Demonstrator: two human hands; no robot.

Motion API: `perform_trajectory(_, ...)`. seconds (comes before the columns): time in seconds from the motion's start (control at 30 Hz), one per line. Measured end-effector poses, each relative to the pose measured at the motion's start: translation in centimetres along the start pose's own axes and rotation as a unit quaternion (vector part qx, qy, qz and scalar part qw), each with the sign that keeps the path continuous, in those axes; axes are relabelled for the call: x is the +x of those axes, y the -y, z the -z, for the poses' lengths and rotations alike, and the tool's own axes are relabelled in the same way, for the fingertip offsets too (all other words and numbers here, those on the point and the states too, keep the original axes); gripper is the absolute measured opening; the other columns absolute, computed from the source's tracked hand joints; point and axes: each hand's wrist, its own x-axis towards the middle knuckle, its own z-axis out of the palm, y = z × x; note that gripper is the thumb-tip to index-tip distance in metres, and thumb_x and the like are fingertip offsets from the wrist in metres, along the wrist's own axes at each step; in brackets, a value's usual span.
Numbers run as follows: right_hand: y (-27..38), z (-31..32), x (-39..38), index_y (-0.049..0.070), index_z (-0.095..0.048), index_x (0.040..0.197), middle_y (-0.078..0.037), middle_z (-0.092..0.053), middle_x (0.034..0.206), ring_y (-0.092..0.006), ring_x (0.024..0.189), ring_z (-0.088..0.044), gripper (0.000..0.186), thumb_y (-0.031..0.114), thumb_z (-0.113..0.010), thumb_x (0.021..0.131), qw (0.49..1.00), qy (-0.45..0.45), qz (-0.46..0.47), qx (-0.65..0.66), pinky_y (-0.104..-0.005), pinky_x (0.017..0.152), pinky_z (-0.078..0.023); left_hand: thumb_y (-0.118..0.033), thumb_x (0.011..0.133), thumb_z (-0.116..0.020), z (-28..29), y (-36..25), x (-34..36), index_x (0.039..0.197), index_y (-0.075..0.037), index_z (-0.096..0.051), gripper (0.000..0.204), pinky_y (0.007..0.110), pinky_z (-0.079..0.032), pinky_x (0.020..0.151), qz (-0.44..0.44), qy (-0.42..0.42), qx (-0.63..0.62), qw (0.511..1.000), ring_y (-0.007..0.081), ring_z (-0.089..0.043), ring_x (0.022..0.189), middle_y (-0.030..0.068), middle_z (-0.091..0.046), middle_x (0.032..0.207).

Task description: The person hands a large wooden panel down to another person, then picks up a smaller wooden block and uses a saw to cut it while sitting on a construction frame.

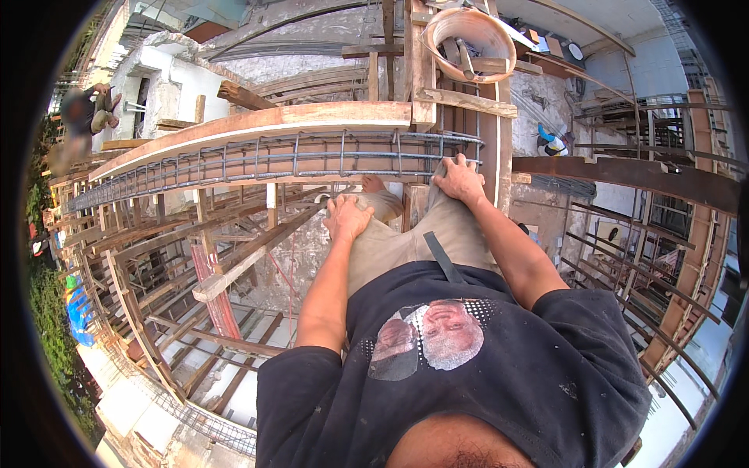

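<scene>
My left hand [347, 217] rests on my left knee, its fingers spread over the khaki trousers [390, 246]. On the other knee lies my right hand [460, 180], fingers apart and bent over the cloth. Neither hand holds a tool. Just beyond my knees runs a cage of steel reinforcing bars [296, 154] in a long wooden beam form, near my right fingertips. A plywood side board [257, 131] stands along the cage's far side. A bare foot [373, 183] shows past my left knee.
A round bucket [470, 45] holding wood pieces or tools stands ahead on the formwork. Timber props and beams [222, 285] spread below at left, with open drops between them. A steel beam [624, 175] crosses at right. Other people are at far left [97, 109] and lower right [552, 142].
</scene>
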Motion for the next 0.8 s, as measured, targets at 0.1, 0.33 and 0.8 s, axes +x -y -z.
perform_trajectory(0.1,0.0,0.3,-0.3,0.023,-0.052,0.148,-0.014,-0.037,0.157,-0.0463,0.143,-0.038,0.067,0.053,-0.066,0.09,1.0,-0.002,-0.002,0.003,-0.0771,0.1,-0.043,-0.054,0.088,-0.067,-0.1,-0.1,0.0,0.149,-0.021,-0.053,0.071,0.065,-0.03,0.118,-0.009,0.001,0.002,1.0,0.0324,-0.019,0.157,0.0028,-0.034,0.165)
perform_trajectory(0.33,0.0,0.5,-0.6,0.022,-0.053,0.147,-0.014,-0.04,0.153,-0.0473,0.142,-0.037,0.065,0.051,-0.066,0.091,1.0,0.003,-0.007,0.009,-0.077,0.097,-0.044,-0.054,0.089,-0.066,-1.6,1.3,0.8,0.145,-0.021,-0.059,0.066,0.059,-0.03,0.121,-0.03,-0.026,0.002,0.999,0.03,-0.022,0.156,0.0022,-0.035,0.165)
perform_trajectory(0.8,-0.7,-0.9,0.4,0.022,-0.053,0.148,-0.015,-0.034,0.161,-0.048,0.143,-0.037,0.067,0.053,-0.065,0.09,1.0,-0.019,0.004,-0.005,-0.0783,0.091,-0.046,-0.057,0.09,-0.064,-3.2,3.4,2.5,0.141,-0.02,-0.062,0.063,0.059,-0.031,0.12,-0.086,-0.049,0.005,0.995,0.0349,-0.023,0.155,0.0046,-0.036,0.164)
